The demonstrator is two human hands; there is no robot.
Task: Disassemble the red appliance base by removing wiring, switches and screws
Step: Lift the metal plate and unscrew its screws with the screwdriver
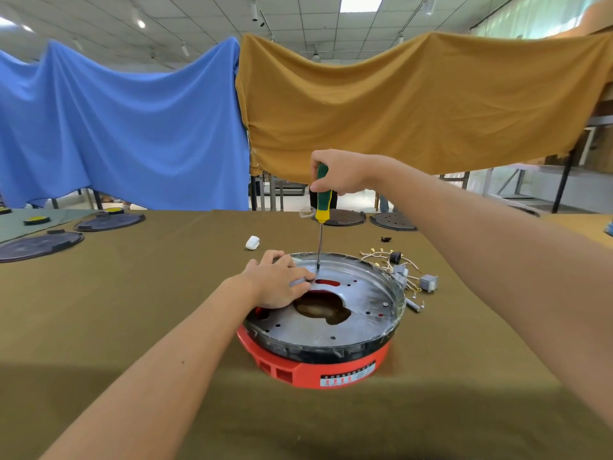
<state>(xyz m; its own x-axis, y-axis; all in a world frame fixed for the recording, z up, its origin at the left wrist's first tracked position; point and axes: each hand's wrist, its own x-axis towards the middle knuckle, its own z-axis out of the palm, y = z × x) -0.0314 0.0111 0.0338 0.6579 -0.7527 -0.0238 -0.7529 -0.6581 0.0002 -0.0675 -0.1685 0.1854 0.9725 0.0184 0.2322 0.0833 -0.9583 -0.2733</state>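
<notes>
Olive-cloth bench (132,310) | red appliance base (318,366) sits mid-table | my left hand (277,280) presses flat on its metal plate (358,293) | right hand (338,174) grips screwdriver (321,214) upright, tip on plate | feels rigid, slick metal, so brace the rim | pulled wiring (398,270) beside it

Beyond the hands, a blue cloth (122,127) and a mustard cloth (414,104) are hanging; dark round plates (109,221) are lying on the counter (132,293) to their left.

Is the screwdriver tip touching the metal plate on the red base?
Touching. The head view shows the screwdriver, gripped upright by the right hand, with its tip meeting the metal plate just beside the left hand.
</notes>
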